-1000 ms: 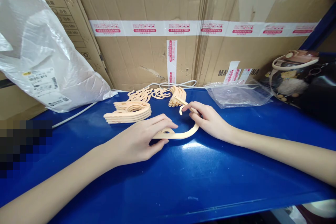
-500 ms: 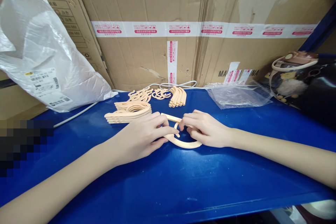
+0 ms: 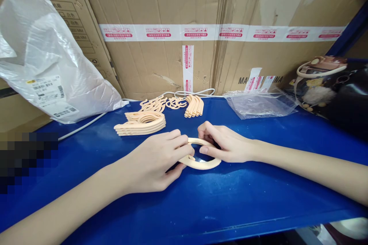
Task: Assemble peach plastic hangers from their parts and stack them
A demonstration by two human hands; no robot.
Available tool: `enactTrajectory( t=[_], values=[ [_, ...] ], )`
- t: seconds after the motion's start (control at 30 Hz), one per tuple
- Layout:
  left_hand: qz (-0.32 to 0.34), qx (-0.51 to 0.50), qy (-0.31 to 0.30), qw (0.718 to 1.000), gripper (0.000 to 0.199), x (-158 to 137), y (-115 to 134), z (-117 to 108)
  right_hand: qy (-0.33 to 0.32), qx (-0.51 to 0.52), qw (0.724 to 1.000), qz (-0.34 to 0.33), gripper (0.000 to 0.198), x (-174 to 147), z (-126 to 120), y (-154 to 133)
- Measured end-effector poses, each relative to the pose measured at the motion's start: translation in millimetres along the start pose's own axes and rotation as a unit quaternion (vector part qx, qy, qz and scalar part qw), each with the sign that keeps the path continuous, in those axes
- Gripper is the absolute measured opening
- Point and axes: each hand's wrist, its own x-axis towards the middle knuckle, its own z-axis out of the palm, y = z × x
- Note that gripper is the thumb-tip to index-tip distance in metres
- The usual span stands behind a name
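Above the blue tabletop is a beige plastic folding hanger (image 3: 202,165), its curved arms making a loop. My left hand (image 3: 161,159) is closed on the loop's left end, fingers over the top and thumb below, hiding that end. At the right end, my right hand (image 3: 225,143) is closed around the loop with curled fingers; its thumb lies across the opening. Just behind my left hand lies a stack of folded beige hangers (image 3: 140,124). Farther back are loose beige hooks (image 3: 153,104), curved pieces (image 3: 176,103) and a row of beige hanger arms (image 3: 194,106).
Cardboard boxes (image 3: 161,61) stand along the back. On the left leans a white plastic parcel bag (image 3: 57,65). A clear plastic bag (image 3: 258,105) lies at the back right, beside a bottle with a handle (image 3: 316,84). A white cable (image 3: 83,125) runs along the back.
The hanger's straight upper part has swung into a rounded loop. My left hand has come slightly down and nearer; my right fingers have shifted along the hanger's right side.
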Motion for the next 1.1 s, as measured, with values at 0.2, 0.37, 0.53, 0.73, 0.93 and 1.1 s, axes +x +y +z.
enactTrajectory(
  t=[0.2,0.37,0.53,0.73,0.93,1.1],
  values=[
    [0.019,-0.025,-0.028,0.999,0.012,-1.2,18.6,-1.5,0.033,0.049,0.998,0.038,0.025,13.0,-7.7,6.9],
    [0.069,-0.054,-0.048,0.995,0.010,1.4,36.7,3.2,-0.012,-0.055,0.998,0.024,0.037,35.4,-5.4,3.5],
    [0.096,-0.072,-0.032,0.992,0.024,2.5,38.6,9.3,0.001,-0.072,0.997,-0.008,0.028,50.4,8.9,-4.3],
    [0.020,-0.100,-0.038,0.994,0.020,-1.3,17.8,0.3,0.046,0.066,0.994,0.077,0.016,34.5,-6.4,8.1],
    [-0.097,-0.142,-0.010,0.985,0.019,-1.5,-4.6,-2.9,0.244,0.226,0.920,0.207,0.023,0.4,-43.8,22.1],
    [-0.195,-0.097,0.034,0.975,0.012,10.1,-5.1,7.3,0.233,0.216,0.920,0.228,0.030,-11.3,-49.4,24.0]
  ],
)
